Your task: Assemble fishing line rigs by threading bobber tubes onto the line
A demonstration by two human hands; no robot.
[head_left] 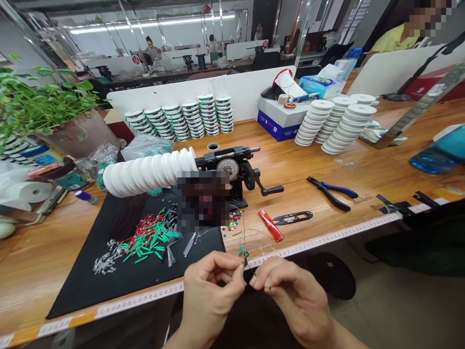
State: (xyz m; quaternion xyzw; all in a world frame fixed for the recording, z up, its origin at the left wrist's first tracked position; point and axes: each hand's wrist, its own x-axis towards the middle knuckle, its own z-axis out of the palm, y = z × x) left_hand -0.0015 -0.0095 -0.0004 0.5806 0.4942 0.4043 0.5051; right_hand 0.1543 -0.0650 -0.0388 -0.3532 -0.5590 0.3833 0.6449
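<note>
At the table's front edge, my left hand [216, 281] pinches a small dark fitting [246, 257] on a thin dark line between thumb and forefinger. Its exact kind is too small to make out. My right hand [290, 293] is closed close beside it, with its fingertips pinched on the thin dark line. A bit of green shows just above the left fingertips, and the line runs up toward the winding machine [238, 167]. Left of my hands, green and red small tubes [150, 237] and metal bits [109, 257] lie on a black mat [83, 286].
Thread snips [296, 217], a red lighter [271, 225] and blue-handled pliers [332, 191] lie to the right. Coloured beads [232, 222] are scattered by the mat. White spools [148, 172] sit on the machine's shaft; more spool stacks [348, 128] stand behind. A measuring tape [327, 241] lines the front edge.
</note>
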